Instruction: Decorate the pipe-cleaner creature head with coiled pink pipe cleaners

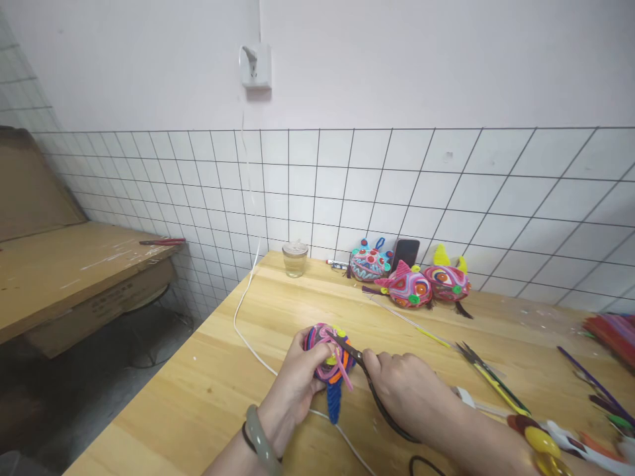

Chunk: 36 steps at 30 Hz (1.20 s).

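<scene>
My left hand (308, 360) is closed round a small, round pipe-cleaner craft piece (342, 365) in pink, blue, orange and yellow. A fuzzy dark-blue strip hangs from its lower side, and a loose pink strip sticks out in front. My right hand (404, 383) grips black-handled scissors (381, 395), their dark blades lying against the top of the craft piece. Whether the blade tips are apart or together is hard to make out. A white cable (347, 441) runs along the table below the piece.
Finished-looking decorated pieces (371, 263) (409, 289) (449, 284) stand at the back beside a phone (407, 251). A glass (295, 259) is near the wall. Tweezers (489, 380) and pipe cleaners (615, 337) lie to the right. Another wooden table (74, 277) holds red-handled pliers (163, 242).
</scene>
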Each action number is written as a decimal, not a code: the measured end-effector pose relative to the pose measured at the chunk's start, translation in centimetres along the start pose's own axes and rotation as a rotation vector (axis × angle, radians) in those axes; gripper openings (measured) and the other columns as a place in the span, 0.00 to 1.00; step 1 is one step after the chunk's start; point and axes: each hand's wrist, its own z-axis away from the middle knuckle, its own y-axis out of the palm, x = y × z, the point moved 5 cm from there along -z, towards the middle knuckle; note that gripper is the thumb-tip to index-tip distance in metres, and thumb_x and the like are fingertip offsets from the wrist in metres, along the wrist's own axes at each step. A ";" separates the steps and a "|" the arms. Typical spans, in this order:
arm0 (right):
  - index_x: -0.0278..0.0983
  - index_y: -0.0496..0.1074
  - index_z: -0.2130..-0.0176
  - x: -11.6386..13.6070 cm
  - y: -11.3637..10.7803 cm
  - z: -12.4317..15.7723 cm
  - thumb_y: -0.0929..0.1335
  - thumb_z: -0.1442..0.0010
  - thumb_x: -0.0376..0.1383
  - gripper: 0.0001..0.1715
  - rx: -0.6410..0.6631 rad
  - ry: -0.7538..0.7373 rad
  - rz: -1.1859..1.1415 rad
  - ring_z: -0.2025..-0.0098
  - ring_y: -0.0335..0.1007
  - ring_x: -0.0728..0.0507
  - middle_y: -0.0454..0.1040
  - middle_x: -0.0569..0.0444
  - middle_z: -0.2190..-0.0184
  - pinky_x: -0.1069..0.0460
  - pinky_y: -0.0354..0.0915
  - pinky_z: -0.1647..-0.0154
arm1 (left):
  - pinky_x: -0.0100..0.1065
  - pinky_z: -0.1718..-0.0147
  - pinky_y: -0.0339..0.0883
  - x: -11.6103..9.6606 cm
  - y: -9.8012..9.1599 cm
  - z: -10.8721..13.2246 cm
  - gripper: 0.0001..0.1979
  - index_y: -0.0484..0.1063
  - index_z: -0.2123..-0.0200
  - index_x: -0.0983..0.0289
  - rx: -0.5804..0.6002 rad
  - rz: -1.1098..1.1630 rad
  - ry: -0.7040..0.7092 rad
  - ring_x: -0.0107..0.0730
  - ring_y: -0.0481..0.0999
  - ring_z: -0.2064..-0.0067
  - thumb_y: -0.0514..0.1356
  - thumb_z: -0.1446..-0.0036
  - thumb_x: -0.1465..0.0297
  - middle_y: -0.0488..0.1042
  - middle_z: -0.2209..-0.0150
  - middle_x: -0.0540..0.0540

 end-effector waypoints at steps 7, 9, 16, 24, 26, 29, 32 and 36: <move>0.38 0.59 0.68 -0.1 -0.3 -0.1 0.63 0.49 0.27 0.08 -0.082 0.009 0.024 0.79 0.66 0.43 0.69 0.54 0.76 0.50 0.42 0.80 | 0.35 0.73 0.69 -0.1 0.1 0.0 0.22 0.64 0.60 0.61 -0.009 0.011 0.002 0.33 0.74 0.71 0.62 0.62 0.74 0.72 0.69 0.49; 0.38 0.59 0.69 0.0 -0.3 -0.2 0.64 0.49 0.27 0.08 -0.082 0.005 0.023 0.79 0.66 0.43 0.69 0.53 0.77 0.49 0.41 0.80 | 0.34 0.72 0.69 0.0 0.1 0.1 0.22 0.64 0.60 0.61 -0.014 0.006 0.011 0.33 0.74 0.70 0.62 0.62 0.74 0.72 0.69 0.49; 0.39 0.59 0.69 0.2 -0.8 0.0 0.63 0.50 0.27 0.08 -0.030 0.027 0.017 0.83 0.65 0.44 0.70 0.55 0.79 0.49 0.36 0.81 | 0.31 0.73 0.67 0.0 0.2 0.4 0.19 0.65 0.61 0.62 0.009 -0.035 0.020 0.33 0.75 0.68 0.62 0.61 0.75 0.72 0.69 0.50; 0.38 0.60 0.67 -0.5 0.0 0.4 0.62 0.52 0.24 0.11 0.027 0.024 -0.068 0.83 0.67 0.44 0.72 0.55 0.81 0.50 0.38 0.82 | 0.33 0.71 0.68 0.1 0.3 0.5 0.19 0.67 0.62 0.62 0.056 -0.028 -0.019 0.33 0.74 0.70 0.64 0.62 0.73 0.73 0.69 0.50; 0.38 0.61 0.67 -0.6 0.2 0.4 0.62 0.50 0.24 0.10 0.038 0.036 -0.087 0.82 0.69 0.44 0.73 0.55 0.80 0.50 0.40 0.82 | 0.35 0.71 0.69 0.1 0.3 0.4 0.19 0.67 0.62 0.62 0.061 -0.022 -0.017 0.33 0.74 0.70 0.64 0.62 0.73 0.73 0.69 0.50; 0.37 0.63 0.66 -0.7 -0.2 0.3 0.62 0.43 0.28 0.05 0.053 0.076 -0.195 0.79 0.71 0.44 0.75 0.54 0.77 0.51 0.45 0.81 | 0.35 0.73 0.69 0.2 0.3 0.3 0.19 0.66 0.62 0.62 0.070 -0.006 -0.013 0.33 0.74 0.72 0.64 0.62 0.73 0.72 0.70 0.49; 0.38 0.64 0.62 -1.4 -0.8 0.4 0.61 0.39 0.33 0.04 0.077 0.149 -0.479 0.71 0.74 0.44 0.77 0.54 0.71 0.54 0.54 0.75 | 0.34 0.74 0.68 0.2 0.3 0.1 0.18 0.66 0.62 0.62 0.077 -0.001 -0.009 0.33 0.74 0.71 0.63 0.61 0.73 0.72 0.70 0.49; 0.38 0.63 0.55 -4.3 -0.2 0.2 0.58 0.35 0.40 0.12 0.103 0.399 -0.649 0.63 0.74 0.42 0.78 0.49 0.65 0.53 0.59 0.70 | 0.36 0.70 0.70 0.0 0.3 0.1 0.19 0.65 0.62 0.62 0.045 0.013 -0.008 0.34 0.74 0.69 0.64 0.61 0.74 0.72 0.69 0.50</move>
